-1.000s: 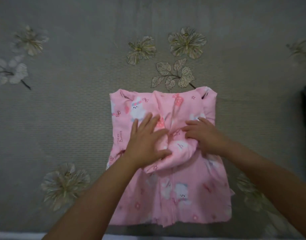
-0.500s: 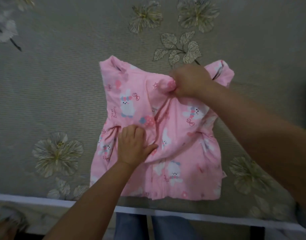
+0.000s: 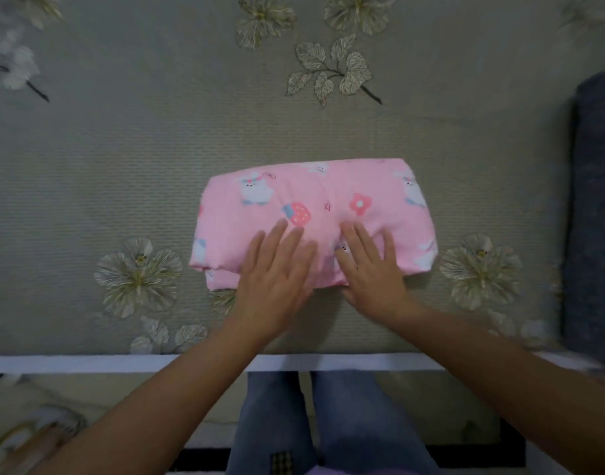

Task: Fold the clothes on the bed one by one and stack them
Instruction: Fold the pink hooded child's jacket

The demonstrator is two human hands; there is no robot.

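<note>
pink garment point(image 3: 315, 214) sits folded into a chunky rectangle on the bed cover point(image 3: 157, 166), near its front edge. left hand point(image 3: 277, 272) and right hand point(image 3: 369, 265) both press flat on it, fingers straight. dark blue folded fabric point(image 3: 592, 200) lies off right, well apart.

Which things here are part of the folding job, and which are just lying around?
Part of the job:
pink garment, folded into a bundle
left hand, flat on it
right hand, flat on it
bed cover it lies on

Just lying about:
dark blue fabric at the right edge; it may be another garment, I cannot tell
</note>
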